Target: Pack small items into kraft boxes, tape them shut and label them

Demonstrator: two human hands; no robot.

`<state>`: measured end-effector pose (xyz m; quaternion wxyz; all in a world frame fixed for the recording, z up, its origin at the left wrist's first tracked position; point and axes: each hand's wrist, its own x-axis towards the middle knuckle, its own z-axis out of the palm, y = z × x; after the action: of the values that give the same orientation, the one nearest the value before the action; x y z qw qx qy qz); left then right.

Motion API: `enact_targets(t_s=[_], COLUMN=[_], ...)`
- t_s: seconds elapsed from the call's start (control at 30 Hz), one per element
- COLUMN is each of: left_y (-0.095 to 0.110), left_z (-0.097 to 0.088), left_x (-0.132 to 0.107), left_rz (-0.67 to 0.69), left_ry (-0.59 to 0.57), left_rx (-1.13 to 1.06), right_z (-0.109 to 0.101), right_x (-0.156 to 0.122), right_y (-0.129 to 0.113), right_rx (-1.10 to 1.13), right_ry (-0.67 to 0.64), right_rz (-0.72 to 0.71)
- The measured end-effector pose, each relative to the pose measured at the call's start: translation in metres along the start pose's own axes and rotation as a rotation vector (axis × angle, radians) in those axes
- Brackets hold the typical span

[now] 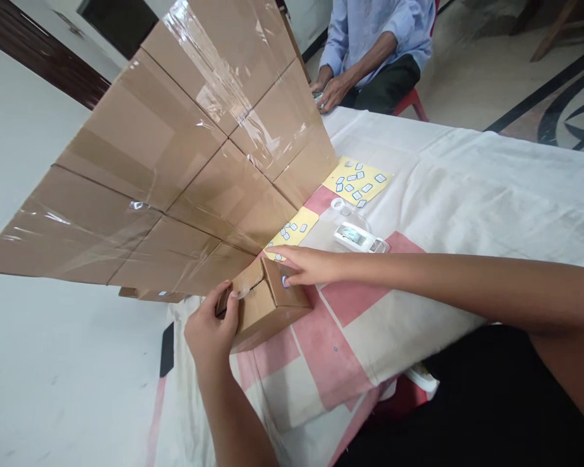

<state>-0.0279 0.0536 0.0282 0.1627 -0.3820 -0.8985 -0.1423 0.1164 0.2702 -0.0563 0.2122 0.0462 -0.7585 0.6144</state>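
Observation:
A small brown cardboard box (257, 308) sits on the table close to me, a strip of clear tape over its top flaps. My left hand (211, 321) is closed around the box's left end, with the thumb on top. At the opposite end is my right hand (306, 264), its index finger stretched out past the box's edge. Its thumb touches a small white, blue-edged sticker (285, 281) on the box's right face. Just behind the box lies a yellow sheet (313, 222) bearing several similar stickers.
A tall taped cardboard panel (189, 162) stands at the left and back. Near its right end lies another yellow sticker sheet (343, 188). A white device with a small screen (353, 235) rests on the pink-and-white cloth (321, 376). Across the table sits a person (374, 52).

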Motion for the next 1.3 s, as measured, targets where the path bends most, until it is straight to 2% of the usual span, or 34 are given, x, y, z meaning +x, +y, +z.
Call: enact_targets(t_s=[0.1,0.17,0.37,0.53,0.67,0.9,1.1,1.3], left_y=[-0.001,-0.001,-0.002,-0.004,-0.006,-0.006,0.0,0.005], left_z=[-0.001,-0.001,0.001,0.002,0.003,0.003,0.003,0.002], left_x=[0.0,0.001,0.005,0.006,0.007,0.006,0.006,0.005], left_rz=[0.033,0.055,0.052,0.072,0.066,0.063,0.051,0.065], left_ry=[0.002,-0.003,-0.03,-0.021,-0.012,-0.02,-0.031,-0.031], left_rx=[-0.029,-0.069,-0.097,-0.093,-0.096,-0.121,-0.052,-0.051], right_z=[-0.006,-0.008,-0.01,0.001,0.007,0.005,0.008,0.008], right_x=[0.007,0.012,0.013,-0.003,-0.015,-0.016,-0.02,-0.02], right_y=[0.008,0.012,0.016,0.016,0.016,0.018,0.012,0.01], right_rx=[0.139,0.197,0.185,0.27,0.249,0.362,0.2,0.226], right_ry=[-0.105,-0.138,-0.088,-0.115,-0.107,-0.17,-0.139,-0.152], right_rz=[0.101,0.118,0.098,0.056,0.035,0.059,0.09,0.073])
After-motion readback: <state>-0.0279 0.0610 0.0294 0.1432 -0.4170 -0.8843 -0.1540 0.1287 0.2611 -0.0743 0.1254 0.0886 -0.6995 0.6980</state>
